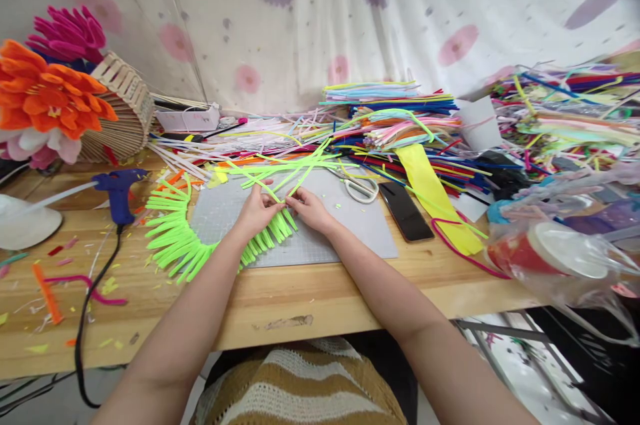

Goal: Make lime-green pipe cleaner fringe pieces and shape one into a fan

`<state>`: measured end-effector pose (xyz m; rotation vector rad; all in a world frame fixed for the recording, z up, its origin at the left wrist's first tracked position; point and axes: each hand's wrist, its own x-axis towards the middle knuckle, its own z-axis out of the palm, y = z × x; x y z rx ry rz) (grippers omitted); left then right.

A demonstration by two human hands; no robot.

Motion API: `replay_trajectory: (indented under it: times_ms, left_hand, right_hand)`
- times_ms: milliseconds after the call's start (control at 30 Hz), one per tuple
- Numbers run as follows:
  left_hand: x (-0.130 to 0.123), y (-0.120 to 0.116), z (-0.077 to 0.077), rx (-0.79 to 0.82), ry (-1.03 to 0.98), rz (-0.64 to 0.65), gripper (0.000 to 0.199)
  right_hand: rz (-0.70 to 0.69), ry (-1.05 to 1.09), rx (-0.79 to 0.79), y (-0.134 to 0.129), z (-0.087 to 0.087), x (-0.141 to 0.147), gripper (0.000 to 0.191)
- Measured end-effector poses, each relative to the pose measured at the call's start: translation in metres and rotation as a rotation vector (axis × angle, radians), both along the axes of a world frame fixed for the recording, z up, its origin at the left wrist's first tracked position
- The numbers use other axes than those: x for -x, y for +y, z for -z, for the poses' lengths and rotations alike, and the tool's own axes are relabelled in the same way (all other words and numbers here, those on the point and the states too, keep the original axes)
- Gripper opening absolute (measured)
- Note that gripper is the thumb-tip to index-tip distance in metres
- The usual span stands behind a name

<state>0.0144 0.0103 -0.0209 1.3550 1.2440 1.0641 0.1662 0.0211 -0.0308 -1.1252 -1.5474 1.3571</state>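
Observation:
A curved fringe of bright green pipe cleaners point(183, 241) lies at the left of a grey cutting mat point(370, 231) and runs under my left forearm. At its right end my left hand point(257, 211) pinches the green stems, fingers closed. Close beside it, my right hand point(311, 209) is closed on a green pipe cleaner where two stems cross. Loose green pipe cleaners point(315, 161) lie crossed just beyond both hands. Scissors point(361, 189) rest on the mat to the right of my right hand.
A blue glue gun point(117, 191) with a black cord and a flower basket point(117, 111) are at the left. To the right are a phone point(406, 211), a yellow strip point(435, 201) and a bagged cup point(555, 251). Pipe cleaner bundles point(400, 125) line the back.

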Motion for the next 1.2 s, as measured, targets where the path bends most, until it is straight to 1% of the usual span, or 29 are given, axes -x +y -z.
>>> replay_trajectory:
  times_ms: [67,167,300,433,500,567,667,733,867,933,1000,1067,1100,1167,1200]
  left_hand:
    - [0.000,0.000,0.000,0.006,-0.014,-0.020,0.067]
    - [-0.001,0.001,0.000,-0.002,-0.002,-0.054,0.063]
    - [-0.002,0.001,-0.001,0.001,0.022,-0.096,0.064]
    - [-0.002,0.000,-0.006,0.063,-0.019,-0.103,0.072]
    - [0.000,-0.001,-0.010,0.119,-0.046,-0.083,0.077]
    - [0.002,-0.002,-0.016,0.183,-0.074,-0.030,0.079]
    - [0.007,-0.002,-0.022,0.225,-0.118,0.067,0.071]
    - [0.008,-0.002,-0.024,0.240,-0.121,0.082,0.066]
    - [0.006,-0.002,-0.024,0.324,-0.126,-0.005,0.062]
    - [0.003,-0.001,-0.022,0.369,-0.133,-0.089,0.058]
    - [0.001,0.000,-0.018,0.377,-0.088,-0.200,0.058]
    - [0.000,0.003,-0.013,0.321,0.006,-0.304,0.061]
    - [0.000,0.004,-0.010,0.275,0.053,-0.336,0.062]
    - [0.000,0.005,-0.006,0.172,0.115,-0.352,0.057]
    - [0.000,0.004,-0.006,0.121,0.128,-0.341,0.051]
  right_hand:
    - [-0.013,0.023,0.021,-0.001,-0.001,0.001,0.012]
    - [-0.045,0.061,-0.009,-0.003,-0.003,0.001,0.011]
    - [-0.119,0.084,-0.053,-0.004,-0.005,-0.001,0.019]
    - [-0.128,0.070,-0.054,-0.004,-0.004,-0.001,0.023]
    - [-0.102,0.061,-0.063,-0.005,-0.003,-0.001,0.023]
    - [-0.083,0.061,-0.066,-0.004,-0.002,0.000,0.021]
    - [-0.071,0.089,-0.060,-0.003,0.001,-0.001,0.021]
    - [-0.064,0.111,-0.065,-0.003,0.002,-0.001,0.022]
    - [-0.048,0.127,-0.072,-0.002,0.002,0.000,0.020]
    - [-0.057,0.143,-0.065,-0.002,0.001,0.000,0.019]
    - [-0.073,0.158,-0.057,-0.002,0.001,0.001,0.019]
    - [-0.067,0.168,-0.050,-0.002,0.001,0.001,0.021]
    - [-0.059,0.172,-0.042,-0.002,0.002,0.002,0.022]
    - [-0.045,0.185,-0.015,-0.001,0.004,0.002,0.024]
    - [-0.037,0.189,-0.006,0.000,0.005,0.002,0.024]
